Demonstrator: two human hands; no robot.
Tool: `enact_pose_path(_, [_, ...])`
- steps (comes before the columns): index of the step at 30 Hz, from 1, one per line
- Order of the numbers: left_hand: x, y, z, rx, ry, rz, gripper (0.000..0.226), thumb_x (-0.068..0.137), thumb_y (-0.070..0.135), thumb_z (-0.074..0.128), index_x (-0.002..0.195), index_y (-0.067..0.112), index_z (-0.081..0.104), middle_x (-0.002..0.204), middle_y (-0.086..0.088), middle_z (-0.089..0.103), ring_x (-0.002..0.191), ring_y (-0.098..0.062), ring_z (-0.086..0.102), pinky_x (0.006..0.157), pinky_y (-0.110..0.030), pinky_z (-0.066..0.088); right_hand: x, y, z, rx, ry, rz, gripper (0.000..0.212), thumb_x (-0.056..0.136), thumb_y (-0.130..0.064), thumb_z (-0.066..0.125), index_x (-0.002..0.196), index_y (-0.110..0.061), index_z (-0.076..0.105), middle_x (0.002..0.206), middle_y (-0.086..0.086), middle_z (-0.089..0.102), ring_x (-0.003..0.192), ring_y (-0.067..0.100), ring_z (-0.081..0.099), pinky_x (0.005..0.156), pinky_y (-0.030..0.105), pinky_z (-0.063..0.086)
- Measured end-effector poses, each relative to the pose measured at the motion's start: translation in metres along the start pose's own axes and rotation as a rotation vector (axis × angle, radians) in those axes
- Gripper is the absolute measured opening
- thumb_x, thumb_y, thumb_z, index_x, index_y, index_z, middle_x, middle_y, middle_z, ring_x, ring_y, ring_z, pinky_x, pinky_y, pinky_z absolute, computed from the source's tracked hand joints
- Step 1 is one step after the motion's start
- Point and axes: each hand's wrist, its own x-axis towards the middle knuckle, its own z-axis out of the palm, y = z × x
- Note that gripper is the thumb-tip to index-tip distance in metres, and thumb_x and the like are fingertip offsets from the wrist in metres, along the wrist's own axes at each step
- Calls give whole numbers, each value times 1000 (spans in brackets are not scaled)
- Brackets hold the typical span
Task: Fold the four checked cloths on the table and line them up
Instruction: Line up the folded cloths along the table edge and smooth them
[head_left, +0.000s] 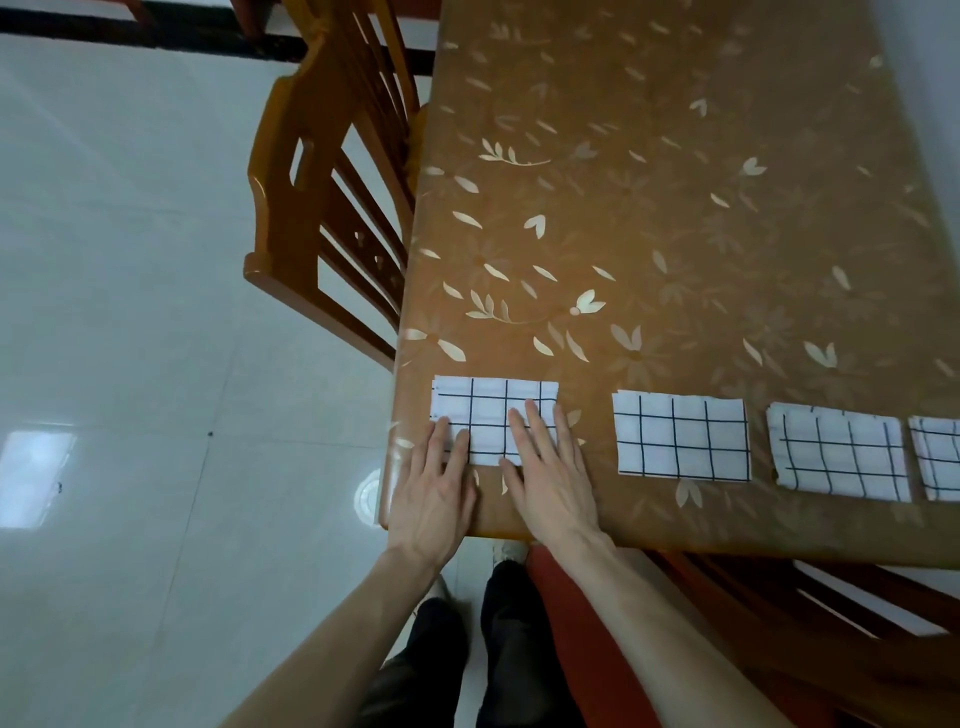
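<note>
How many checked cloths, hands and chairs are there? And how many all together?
Checked cloths: 4 (first cloth, second cloth, third cloth, fourth cloth, cut off at the picture's edge)
Hands: 2 (left hand, right hand), both flat on the first cloth
Wooden chairs: 2 (side chair, near chair)
Total: 8

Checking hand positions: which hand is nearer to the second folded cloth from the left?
Right. The right hand lies flat on the leftmost cloth, beside the second cloth; the left hand rests on that leftmost cloth's far-left end.
</note>
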Motion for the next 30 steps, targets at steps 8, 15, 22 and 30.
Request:
enact_pose_path(8, [4, 0, -5, 84, -48, 2, 62, 91, 34, 65, 146, 9, 53, 155, -20, 47, 141, -37, 47, 108, -52, 46, 0, -2, 1, -105, 42, 21, 68, 107, -58, 26, 166, -26, 18, 175, 1, 2, 161, 25, -9, 128, 53, 16])
enact_pose_path(15, [1, -5, -5, 92, 12, 63, 61, 102, 35, 37, 156, 8, 39, 167, -13, 31, 155, -31, 27, 124, -49, 26, -3, 3, 5, -206, 72, -31, 72, 106, -61, 18, 166, -20, 19, 174, 6, 6, 161, 25, -1, 128, 56, 10])
enact_pose_path(22, [-5, -12, -2, 79, -45, 84, 59, 103, 36, 34, 157, 14, 39, 168, -11, 28, 155, -30, 27, 122, -51, 29, -5, 3, 5, -182, 93, -30, 72, 108, -59, 24, 167, -19, 12, 174, 0, 7, 161, 19, 3, 129, 48, 11])
enact_pose_path(30, [-3, -11, -3, 105, -93, 64, 59, 101, 38, 40, 155, 14, 40, 165, -13, 34, 152, -32, 31, 122, -52, 28, -7, 4, 12, -98, 48, -21, 72, 108, -58, 24, 167, -19, 9, 174, -1, 4, 161, 17, 3, 130, 43, 14])
